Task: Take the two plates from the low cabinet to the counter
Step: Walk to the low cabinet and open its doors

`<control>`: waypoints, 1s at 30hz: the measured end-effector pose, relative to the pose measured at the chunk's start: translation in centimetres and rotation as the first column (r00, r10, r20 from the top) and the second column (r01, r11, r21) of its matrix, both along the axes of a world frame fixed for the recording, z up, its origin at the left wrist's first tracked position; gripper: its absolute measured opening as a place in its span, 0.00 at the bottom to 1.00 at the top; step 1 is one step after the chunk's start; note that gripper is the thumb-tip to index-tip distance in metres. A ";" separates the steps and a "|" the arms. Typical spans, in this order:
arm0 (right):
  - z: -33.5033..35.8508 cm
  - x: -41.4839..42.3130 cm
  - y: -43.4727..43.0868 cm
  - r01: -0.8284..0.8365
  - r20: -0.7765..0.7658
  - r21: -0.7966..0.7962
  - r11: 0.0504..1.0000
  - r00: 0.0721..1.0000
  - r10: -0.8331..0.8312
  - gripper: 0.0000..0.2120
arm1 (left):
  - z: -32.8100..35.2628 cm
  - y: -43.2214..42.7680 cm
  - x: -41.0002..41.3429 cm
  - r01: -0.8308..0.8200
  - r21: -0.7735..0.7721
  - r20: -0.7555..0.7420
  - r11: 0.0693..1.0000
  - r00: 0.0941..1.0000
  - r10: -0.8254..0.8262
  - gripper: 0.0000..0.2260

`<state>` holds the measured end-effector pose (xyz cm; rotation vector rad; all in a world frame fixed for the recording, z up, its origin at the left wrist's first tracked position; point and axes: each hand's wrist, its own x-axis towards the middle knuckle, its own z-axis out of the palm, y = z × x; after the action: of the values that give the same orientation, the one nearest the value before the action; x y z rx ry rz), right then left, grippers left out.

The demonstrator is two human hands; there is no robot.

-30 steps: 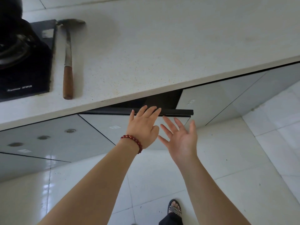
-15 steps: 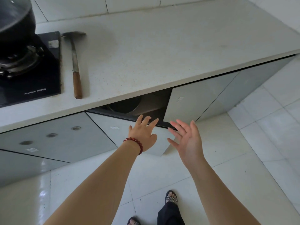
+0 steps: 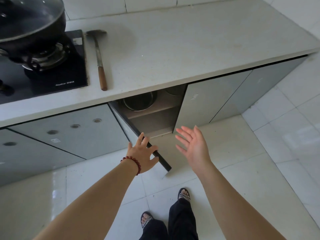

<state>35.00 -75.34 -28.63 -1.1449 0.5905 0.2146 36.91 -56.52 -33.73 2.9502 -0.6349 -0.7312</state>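
Note:
The low cabinet's door point(image 3: 164, 149) stands swung out toward me under the white counter point(image 3: 181, 49). My left hand point(image 3: 142, 155), with a red bead bracelet at the wrist, lies on the door's dark top edge, fingers hooked over it. My right hand point(image 3: 194, 148) hovers open and empty in front of the opening, palm turned left. On the upper shelf inside sits a dark metal bowl point(image 3: 138, 101), with a second round vessel point(image 3: 173, 91) behind it, partly hidden by the counter edge. No plates are visible; the lower shelf shows only bare board.
A lidded black wok point(image 3: 29, 19) sits on the gas stove point(image 3: 52, 78) at the left. A wooden-handled spatula point(image 3: 100, 58) lies beside it. Shut grey cabinet doors point(image 3: 207, 104) flank the opening. My sandalled feet point(image 3: 184, 194) stand on the white tile floor.
The cabinet door has swung from nearly shut to wide open with my left hand on its edge. The view has risen and pulled back, and the shelf with the bowl now shows.

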 end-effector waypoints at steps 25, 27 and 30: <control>0.3 -0.7 10.4 -0.290 -0.078 -0.080 0.954 0.956 0.284 0.19 | 1.8 8.4 -4.6 -0.194 0.049 -0.073 0.980 0.978 0.197 0.32; 0.6 -0.6 10.3 -0.292 -0.079 -0.075 0.953 0.955 0.286 0.19 | 2.2 8.6 -4.6 -0.236 0.032 -0.079 0.971 0.968 0.238 0.32; 1.2 -0.6 9.8 -0.287 -0.072 -0.073 0.955 0.957 0.282 0.19 | 3.0 8.2 -4.4 -0.252 -0.020 -0.077 0.967 0.965 0.250 0.31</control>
<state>34.42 -65.50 -27.47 -1.3065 0.4888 0.4779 32.51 -48.34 -30.70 2.8846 -0.2561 -0.7913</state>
